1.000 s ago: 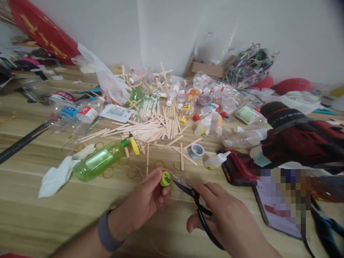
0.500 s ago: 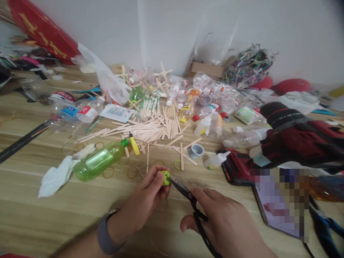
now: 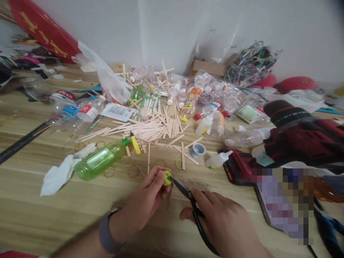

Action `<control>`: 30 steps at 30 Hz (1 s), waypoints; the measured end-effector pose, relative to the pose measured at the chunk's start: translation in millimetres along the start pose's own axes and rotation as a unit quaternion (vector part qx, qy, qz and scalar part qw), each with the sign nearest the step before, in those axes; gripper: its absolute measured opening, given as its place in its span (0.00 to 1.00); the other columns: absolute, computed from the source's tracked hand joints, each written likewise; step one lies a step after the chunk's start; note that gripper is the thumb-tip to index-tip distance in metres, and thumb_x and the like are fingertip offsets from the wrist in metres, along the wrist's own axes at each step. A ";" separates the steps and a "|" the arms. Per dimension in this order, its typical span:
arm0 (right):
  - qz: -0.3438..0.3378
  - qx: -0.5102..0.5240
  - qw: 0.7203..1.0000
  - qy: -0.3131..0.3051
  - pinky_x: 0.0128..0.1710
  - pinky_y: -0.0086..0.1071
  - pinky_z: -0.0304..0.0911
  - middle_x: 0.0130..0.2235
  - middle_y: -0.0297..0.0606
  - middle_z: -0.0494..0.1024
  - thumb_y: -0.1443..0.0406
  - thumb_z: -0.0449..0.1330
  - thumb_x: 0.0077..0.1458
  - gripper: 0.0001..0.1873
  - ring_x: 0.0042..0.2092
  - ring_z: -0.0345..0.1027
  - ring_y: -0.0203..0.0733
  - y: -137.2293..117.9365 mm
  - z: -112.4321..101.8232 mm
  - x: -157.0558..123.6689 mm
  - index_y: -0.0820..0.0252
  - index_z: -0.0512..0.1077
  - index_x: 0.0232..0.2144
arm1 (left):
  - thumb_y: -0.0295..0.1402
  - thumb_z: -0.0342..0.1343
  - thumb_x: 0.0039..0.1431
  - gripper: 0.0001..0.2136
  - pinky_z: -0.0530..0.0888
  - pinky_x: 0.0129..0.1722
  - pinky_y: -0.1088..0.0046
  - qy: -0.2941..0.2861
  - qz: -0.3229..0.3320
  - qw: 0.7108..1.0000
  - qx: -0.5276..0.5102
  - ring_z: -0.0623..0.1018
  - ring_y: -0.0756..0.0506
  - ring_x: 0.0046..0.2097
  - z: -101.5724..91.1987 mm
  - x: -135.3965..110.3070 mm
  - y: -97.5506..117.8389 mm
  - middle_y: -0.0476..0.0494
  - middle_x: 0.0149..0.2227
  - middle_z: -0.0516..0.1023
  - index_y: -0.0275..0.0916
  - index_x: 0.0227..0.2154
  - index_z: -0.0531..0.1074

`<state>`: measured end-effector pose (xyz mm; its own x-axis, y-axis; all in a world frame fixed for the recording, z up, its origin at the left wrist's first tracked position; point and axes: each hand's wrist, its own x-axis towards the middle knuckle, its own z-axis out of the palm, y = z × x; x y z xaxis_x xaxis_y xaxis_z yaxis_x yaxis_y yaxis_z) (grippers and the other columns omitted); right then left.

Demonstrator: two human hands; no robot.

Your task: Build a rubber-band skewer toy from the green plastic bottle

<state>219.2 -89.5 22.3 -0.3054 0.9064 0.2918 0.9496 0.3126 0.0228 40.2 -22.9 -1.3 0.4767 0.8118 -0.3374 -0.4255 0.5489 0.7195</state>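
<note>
My left hand [image 3: 146, 200] pinches a small yellow-green bottle cap [image 3: 167, 177] between thumb and fingers, just above the wooden table [image 3: 53, 215]. My right hand [image 3: 228, 224] grips black scissors [image 3: 193, 208] by the handles. The closed blade tip touches the face of the cap. A grey band sits on my left wrist.
A green plastic bottle [image 3: 100, 159] lies left of my hands beside a white tissue [image 3: 57, 175]. Behind are a heap of wooden sticks [image 3: 156, 125], clear bottles [image 3: 209, 104], a glue bottle [image 3: 217, 159], a tape roll [image 3: 197, 150] and rubber bands. A red and black bag [image 3: 298, 136] lies right.
The scissors' tip has moved left onto the cap's face. My left hand has turned the cap slightly toward the blade.
</note>
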 end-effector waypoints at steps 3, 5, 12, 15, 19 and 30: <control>-0.015 0.043 0.999 0.014 0.23 0.33 0.56 0.24 0.31 0.76 0.51 0.41 0.67 0.23 0.24 0.72 0.39 6.5 1.5 -0.2 0.54 0.69 0.34 | 0.50 0.66 0.48 0.21 0.62 0.26 0.80 -0.008 -0.037 0.998 -0.046 0.64 0.54 0.27 1.6 2.0 3.7 0.53 0.24 0.67 0.37 0.33 0.72; -0.007 0.077 0.997 0.009 0.24 0.31 0.60 0.27 0.32 0.77 0.50 0.48 0.65 0.18 0.27 0.74 0.39 11.7 1.2 0.4 0.54 0.69 0.37 | 0.48 0.67 0.47 0.20 0.60 0.23 0.82 -0.006 -0.058 0.995 -0.079 0.63 0.55 0.25 0.9 3.7 5.1 0.54 0.23 0.65 0.37 0.31 0.70; 0.054 0.106 0.992 -0.033 0.26 0.31 0.68 0.31 0.33 0.78 0.54 0.75 0.36 0.31 0.31 0.76 0.44 14.9 4.8 1.3 0.55 0.70 0.42 | 0.45 0.66 0.50 0.18 0.58 0.21 0.82 -0.001 -0.083 0.991 -0.108 0.59 0.56 0.22 -2.1 7.3 6.0 0.56 0.23 0.61 0.38 0.29 0.67; 0.044 0.116 0.992 -0.031 0.25 0.32 0.69 0.31 0.33 0.77 0.53 0.76 0.33 0.33 0.31 0.76 0.45 13.3 4.8 1.5 0.56 0.71 0.42 | 0.46 0.64 0.51 0.18 0.57 0.21 0.81 -0.006 -0.059 0.995 -0.078 0.60 0.56 0.23 -0.6 5.8 4.5 0.55 0.24 0.61 0.38 0.29 0.67; 0.027 0.115 0.992 -0.032 0.31 0.35 0.70 0.33 0.37 0.76 0.48 0.72 0.37 0.33 0.35 0.75 0.47 11.6 1.3 4.3 0.57 0.71 0.43 | 0.51 0.64 0.50 0.21 0.58 0.23 0.80 0.001 -0.012 0.999 -0.032 0.61 0.54 0.24 1.3 5.0 1.8 0.54 0.24 0.63 0.37 0.29 0.68; 0.010 0.000 1.000 -0.020 0.23 0.34 0.58 0.25 0.32 0.76 0.41 0.53 0.56 0.25 0.24 0.73 0.42 -1.7 -0.6 -3.4 0.55 0.71 0.35 | 0.56 0.52 0.59 0.23 0.64 0.30 0.73 0.054 0.062 0.989 0.124 0.67 0.49 0.29 -6.6 3.6 -9.8 0.50 0.26 0.70 0.38 0.35 0.72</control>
<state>218.7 -93.2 21.9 -0.2884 0.9235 0.2529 0.9557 0.2939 0.0166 41.0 -24.1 -13.6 0.3422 0.8939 -0.2895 -0.2684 0.3882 0.8816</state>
